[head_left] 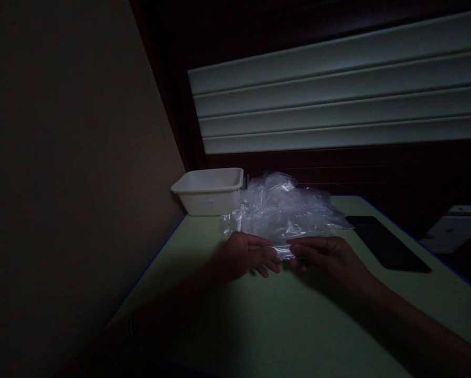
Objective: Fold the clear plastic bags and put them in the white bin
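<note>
Between my two hands is a small folded piece of clear plastic (283, 252), likely a bag, shiny along its creases. My left hand (249, 255) pinches its left end between thumb and fingers, the lower fingers loosely spread. At the other end, my right hand (325, 255) grips it the same way. Just behind the hands lies a heap of crumpled clear plastic bags (286, 207), spread across the far part of the table. The picture is dark, so the edges of the held piece are hard to make out.
A white plastic tub (210, 202) stands at the table's back left corner, by the wall. To the right of the heap a dark flat slab (387, 244), perhaps a tablet, lies on the pale green table (275, 320). White boxes (456, 228) sit beyond the right edge.
</note>
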The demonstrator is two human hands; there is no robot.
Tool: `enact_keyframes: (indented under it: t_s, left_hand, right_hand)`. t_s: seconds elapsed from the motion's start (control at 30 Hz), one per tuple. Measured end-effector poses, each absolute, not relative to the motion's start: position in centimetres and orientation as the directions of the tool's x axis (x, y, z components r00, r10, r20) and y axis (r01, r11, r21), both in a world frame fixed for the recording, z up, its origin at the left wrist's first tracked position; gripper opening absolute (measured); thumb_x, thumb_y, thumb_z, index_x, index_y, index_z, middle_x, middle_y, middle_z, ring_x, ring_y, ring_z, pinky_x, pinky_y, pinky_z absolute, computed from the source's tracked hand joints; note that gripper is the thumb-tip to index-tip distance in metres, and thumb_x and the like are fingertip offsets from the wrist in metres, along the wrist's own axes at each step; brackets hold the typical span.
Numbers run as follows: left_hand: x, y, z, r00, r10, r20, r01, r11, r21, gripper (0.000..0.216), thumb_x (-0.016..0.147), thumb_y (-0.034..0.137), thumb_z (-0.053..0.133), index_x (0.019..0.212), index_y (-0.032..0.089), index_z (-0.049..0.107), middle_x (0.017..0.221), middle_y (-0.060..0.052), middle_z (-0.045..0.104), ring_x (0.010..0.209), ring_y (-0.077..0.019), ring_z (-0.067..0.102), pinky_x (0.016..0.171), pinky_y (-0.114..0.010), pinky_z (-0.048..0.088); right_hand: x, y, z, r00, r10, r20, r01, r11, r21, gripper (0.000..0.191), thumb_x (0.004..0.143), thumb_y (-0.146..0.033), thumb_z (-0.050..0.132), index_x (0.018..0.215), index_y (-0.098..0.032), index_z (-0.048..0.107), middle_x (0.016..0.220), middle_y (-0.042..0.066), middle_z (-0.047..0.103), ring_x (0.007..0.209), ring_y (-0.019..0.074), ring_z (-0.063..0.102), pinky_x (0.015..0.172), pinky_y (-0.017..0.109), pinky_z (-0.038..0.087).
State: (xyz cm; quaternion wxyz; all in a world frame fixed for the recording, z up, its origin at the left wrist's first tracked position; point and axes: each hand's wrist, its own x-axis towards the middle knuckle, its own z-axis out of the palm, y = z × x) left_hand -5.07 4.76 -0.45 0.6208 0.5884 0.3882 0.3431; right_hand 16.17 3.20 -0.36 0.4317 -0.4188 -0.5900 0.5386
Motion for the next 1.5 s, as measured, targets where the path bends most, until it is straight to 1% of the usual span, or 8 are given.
enact_keyframes:
  t_s: [0.3,0.53,0.87,1.0,1.07,1.17,1.27,1.5]
  left_hand:
    - [-5.3,4.9,-0.5,0.442,0.895,-0.059,0.059,0.037,0.998,0.032,0.075,0.039,0.072,0.086,0.009,0.069,0.071,-0.010,0.073,0.057,-0.0157,0.068,0.047,-0.021,0.050]
    - [-5.2,4.7,0.0,0.425,0.903,-0.062,0.088,0.028,0.996,0.033,0.075,0.039,0.073,0.088,0.009,0.069,0.073,-0.010,0.073,0.057,-0.0148,0.067,0.048,-0.022,0.051]
    - [-5.8,5.5,-0.2,0.408,0.910,-0.072,0.121,0.024,0.992,0.044,0.071,0.043,0.075,0.099,0.010,0.068,0.082,-0.011,0.072,0.062,-0.0159,0.066,0.053,-0.025,0.050]
    - [-6.2,5.4,0.4,0.342,0.939,0.046,0.267,-0.144,0.953,0.037,0.073,0.040,0.073,0.097,0.012,0.071,0.087,-0.009,0.069,0.065,-0.0117,0.060,0.060,-0.024,0.048]
    - [-6.2,5.2,0.7,0.397,0.906,0.149,0.343,-0.296,0.891,0.028,0.076,0.036,0.071,0.092,0.014,0.073,0.089,-0.007,0.067,0.072,-0.0122,0.058,0.064,-0.023,0.046]
    - [-6.1,4.6,0.9,0.485,0.846,0.224,0.415,-0.448,0.792,0.022,0.077,0.034,0.069,0.091,0.016,0.074,0.086,-0.005,0.063,0.071,-0.0118,0.055,0.062,-0.021,0.042]
    - [-5.9,4.0,1.0,0.510,0.818,0.266,0.454,-0.519,0.724,0.023,0.077,0.033,0.069,0.094,0.018,0.074,0.081,-0.003,0.061,0.066,-0.0106,0.051,0.059,-0.021,0.040]
    - [-5.8,3.2,1.6,0.563,0.788,0.250,0.507,-0.568,0.648,0.016,0.079,0.029,0.065,0.083,0.015,0.073,0.072,-0.001,0.060,0.059,-0.0095,0.049,0.055,-0.020,0.037]
  right_hand:
    - [16.3,3.2,-0.4,-0.296,0.955,-0.032,0.004,-0.033,-0.999,0.045,0.075,-0.043,0.072,0.108,-0.014,0.068,0.075,0.009,0.073,0.062,0.0159,0.062,0.061,0.030,0.047]
    - [16.5,3.3,-0.2,-0.278,0.960,0.011,0.040,0.023,-0.999,0.024,0.078,-0.039,0.070,0.079,-0.016,0.074,0.067,0.006,0.070,0.054,0.0114,0.053,0.054,0.026,0.042]
    - [16.5,3.1,0.3,-0.227,0.971,0.075,0.168,0.115,-0.979,0.028,0.078,-0.044,0.067,0.080,-0.017,0.074,0.067,0.004,0.068,0.057,0.0138,0.054,0.055,0.027,0.042]
    - [16.4,2.7,0.6,-0.285,0.947,0.146,0.286,0.229,-0.930,0.028,0.084,-0.042,0.060,0.075,-0.019,0.073,0.068,0.003,0.068,0.060,0.0143,0.055,0.056,0.027,0.042]
    - [16.4,2.4,0.7,-0.337,0.925,0.174,0.341,0.292,-0.894,0.029,0.087,-0.039,0.057,0.076,-0.019,0.074,0.070,0.003,0.069,0.063,0.0151,0.058,0.058,0.026,0.044]
    - [16.3,2.1,0.7,-0.399,0.893,0.210,0.391,0.372,-0.842,0.027,0.089,-0.036,0.055,0.090,-0.020,0.076,0.078,0.004,0.073,0.070,0.0180,0.063,0.061,0.027,0.047]
    - [16.1,1.9,0.8,-0.462,0.853,0.242,0.425,0.453,-0.784,0.027,0.090,-0.032,0.053,0.102,-0.023,0.075,0.086,0.004,0.075,0.073,0.0195,0.067,0.063,0.027,0.049]
    - [15.9,1.4,0.8,-0.513,0.809,0.288,0.495,0.553,-0.671,0.028,0.090,-0.024,0.051,0.105,-0.026,0.074,0.084,0.002,0.075,0.069,0.0184,0.067,0.060,0.027,0.049]
